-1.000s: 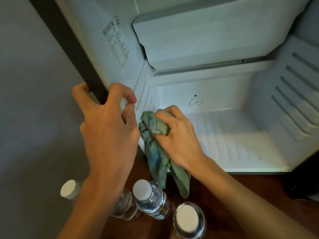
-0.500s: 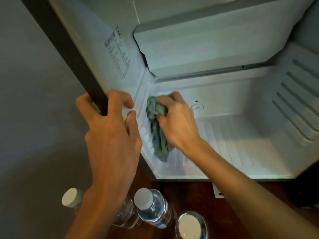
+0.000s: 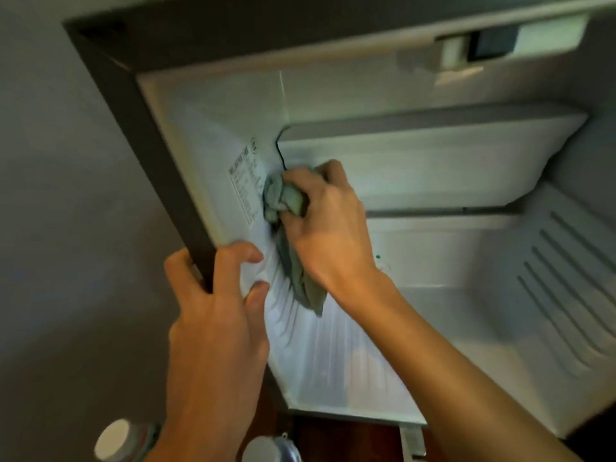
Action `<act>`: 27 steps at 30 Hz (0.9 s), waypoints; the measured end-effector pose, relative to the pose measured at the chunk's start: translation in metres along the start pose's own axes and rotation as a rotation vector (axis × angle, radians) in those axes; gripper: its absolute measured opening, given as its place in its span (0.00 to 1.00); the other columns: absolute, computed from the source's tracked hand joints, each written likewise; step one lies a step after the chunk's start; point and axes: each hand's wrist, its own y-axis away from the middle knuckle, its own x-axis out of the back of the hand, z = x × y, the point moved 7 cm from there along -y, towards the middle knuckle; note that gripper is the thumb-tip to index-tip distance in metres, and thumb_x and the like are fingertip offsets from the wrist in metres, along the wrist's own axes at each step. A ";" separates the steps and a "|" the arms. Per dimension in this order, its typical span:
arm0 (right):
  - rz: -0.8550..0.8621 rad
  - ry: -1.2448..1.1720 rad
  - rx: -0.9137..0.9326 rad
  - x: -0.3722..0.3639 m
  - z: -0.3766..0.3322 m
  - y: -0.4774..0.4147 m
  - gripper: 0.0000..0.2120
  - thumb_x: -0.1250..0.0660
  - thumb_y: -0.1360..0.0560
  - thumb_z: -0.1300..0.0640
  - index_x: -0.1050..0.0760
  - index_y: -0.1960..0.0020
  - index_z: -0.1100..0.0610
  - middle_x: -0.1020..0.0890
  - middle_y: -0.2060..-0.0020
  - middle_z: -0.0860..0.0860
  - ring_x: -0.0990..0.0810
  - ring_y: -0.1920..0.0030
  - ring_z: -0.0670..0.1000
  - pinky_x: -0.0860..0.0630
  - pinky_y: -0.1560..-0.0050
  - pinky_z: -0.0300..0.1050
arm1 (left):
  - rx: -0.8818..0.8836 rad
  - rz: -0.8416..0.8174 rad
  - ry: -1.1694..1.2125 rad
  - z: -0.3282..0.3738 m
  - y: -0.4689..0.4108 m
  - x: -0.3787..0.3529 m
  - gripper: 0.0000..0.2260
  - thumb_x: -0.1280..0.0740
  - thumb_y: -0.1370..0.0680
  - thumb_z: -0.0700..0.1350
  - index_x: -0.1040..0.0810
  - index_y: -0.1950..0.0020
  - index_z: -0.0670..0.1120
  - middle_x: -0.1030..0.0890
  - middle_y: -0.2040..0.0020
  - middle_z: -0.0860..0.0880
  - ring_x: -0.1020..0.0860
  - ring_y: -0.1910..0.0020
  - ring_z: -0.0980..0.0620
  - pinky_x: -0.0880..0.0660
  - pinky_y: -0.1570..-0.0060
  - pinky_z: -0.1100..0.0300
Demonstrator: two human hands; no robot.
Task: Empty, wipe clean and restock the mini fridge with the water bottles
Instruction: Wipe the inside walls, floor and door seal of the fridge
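The open mini fridge (image 3: pixel 466 311) has a white interior with nothing standing inside. My right hand (image 3: pixel 326 228) grips a bunched grey-green cloth (image 3: pixel 283 201) and presses it against the left inner wall, beside a printed label (image 3: pixel 245 185) and just below the freezer box (image 3: pixel 416 161). The cloth's tail hangs down the wall. My left hand (image 3: pixel 216 311) grips the dark front edge (image 3: pixel 150 155) of the fridge's left side, fingers curled round it. Two water bottles with white caps, one (image 3: pixel 113 440) left and one (image 3: pixel 270 450) right, show at the bottom edge.
A grey wall fills the left side. Dark wooden floor (image 3: pixel 350 441) lies below the fridge opening. Ribbed shelf guides (image 3: pixel 566 288) run along the fridge's right inner wall. A light housing (image 3: pixel 500 45) sits at the top right of the cabinet.
My right hand has carried the cloth up the left inner wall, from near the floor corner to beside the label. The view has tilted upward; my left hand keeps its grip on the edge.
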 end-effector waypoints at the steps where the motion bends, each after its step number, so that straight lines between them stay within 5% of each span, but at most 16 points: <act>1: -0.066 0.014 0.055 0.002 -0.005 0.010 0.23 0.34 0.30 0.57 0.26 0.35 0.50 0.30 0.44 0.56 0.26 0.50 0.62 0.23 0.49 0.57 | -0.002 -0.011 -0.030 0.000 -0.002 0.001 0.15 0.32 0.24 0.48 0.35 0.46 0.62 0.40 0.47 0.54 0.31 0.73 0.54 0.41 0.73 0.65; 5: -0.390 0.260 0.262 0.014 -0.014 0.047 0.33 0.34 0.29 0.59 0.41 0.27 0.50 0.43 0.34 0.52 0.39 0.38 0.58 0.28 0.37 0.59 | 0.033 -0.076 -0.120 0.000 -0.003 0.004 0.15 0.32 0.25 0.50 0.36 0.46 0.63 0.40 0.52 0.55 0.30 0.74 0.55 0.43 0.75 0.67; 12: -0.030 0.451 0.282 0.057 0.010 0.011 0.36 0.36 0.36 0.72 0.36 0.31 0.51 0.33 0.32 0.59 0.34 0.43 0.65 0.28 0.48 0.65 | 0.068 -0.214 -0.289 0.003 0.001 0.015 0.15 0.54 0.27 0.59 0.39 0.42 0.64 0.26 0.76 0.51 0.27 0.80 0.49 0.24 0.74 0.52; 15: 0.034 0.589 0.440 0.041 0.013 0.003 0.33 0.28 0.37 0.72 0.30 0.36 0.51 0.33 0.29 0.61 0.37 0.37 0.68 0.29 0.47 0.66 | -0.005 -0.146 -0.258 0.034 -0.011 0.022 0.07 0.45 0.21 0.53 0.35 0.43 0.60 0.20 0.65 0.51 0.21 0.70 0.48 0.21 0.66 0.50; 17: 0.053 0.607 0.570 0.027 0.013 0.004 0.33 0.24 0.36 0.68 0.32 0.35 0.52 0.34 0.29 0.59 0.38 0.36 0.64 0.29 0.45 0.66 | -0.130 -0.046 -0.185 0.064 -0.025 0.015 0.08 0.37 0.21 0.43 0.27 0.44 0.53 0.22 0.64 0.53 0.23 0.69 0.50 0.25 0.68 0.53; 20: 0.078 0.654 0.677 0.013 0.018 0.000 0.38 0.21 0.38 0.61 0.37 0.34 0.55 0.37 0.37 0.54 0.36 0.38 0.60 0.31 0.38 0.65 | -0.258 0.205 -0.045 0.090 -0.046 0.005 0.12 0.42 0.26 0.42 0.21 0.49 0.44 0.23 0.61 0.49 0.28 0.63 0.52 0.37 0.64 0.61; 22: 0.074 0.731 0.725 0.004 0.022 -0.002 0.32 0.25 0.31 0.58 0.36 0.32 0.56 0.34 0.37 0.53 0.35 0.37 0.58 0.39 0.36 0.59 | -0.249 0.103 -0.035 0.094 -0.064 -0.021 0.15 0.45 0.24 0.41 0.24 0.42 0.42 0.23 0.46 0.45 0.26 0.50 0.47 0.36 0.56 0.62; 25: 0.107 0.739 0.779 0.004 0.026 -0.003 0.27 0.29 0.28 0.61 0.36 0.33 0.58 0.32 0.39 0.55 0.36 0.37 0.57 0.37 0.35 0.58 | -0.228 -0.013 -0.243 0.093 -0.089 -0.050 0.26 0.57 0.25 0.44 0.33 0.31 0.44 0.31 0.32 0.45 0.35 0.30 0.45 0.36 0.33 0.54; 27: 0.070 0.746 0.850 0.006 0.034 0.000 0.29 0.25 0.32 0.62 0.31 0.34 0.58 0.31 0.38 0.55 0.34 0.35 0.60 0.34 0.35 0.63 | -0.248 -0.130 -0.332 0.085 -0.104 -0.068 0.23 0.49 0.21 0.41 0.39 0.26 0.45 0.39 0.25 0.46 0.45 0.24 0.46 0.44 0.27 0.53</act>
